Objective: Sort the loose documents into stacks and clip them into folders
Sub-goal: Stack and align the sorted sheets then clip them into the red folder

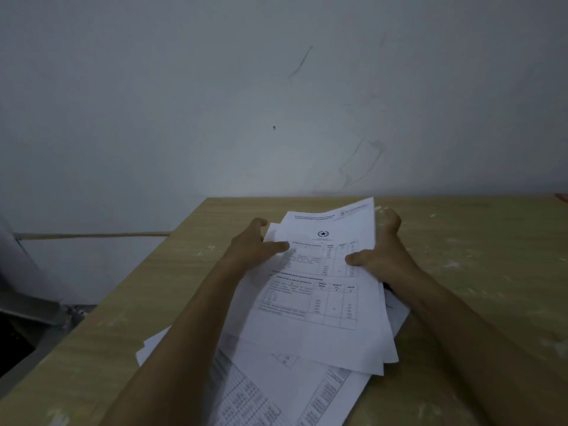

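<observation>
Early going: left hand (252, 244) and right hand (379, 256) gripping a bundle of papers (322, 290) by its sides above the desk (476, 272); more sheets (276, 392) loose beneath; no folders visible.

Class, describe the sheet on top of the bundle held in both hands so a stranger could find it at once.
On the wooden table, both hands grip a bundle of papers. Its top sheet carries a round star emblem above two printed tables, unlike the dense grid sheets lying nearer the viewer.
</observation>
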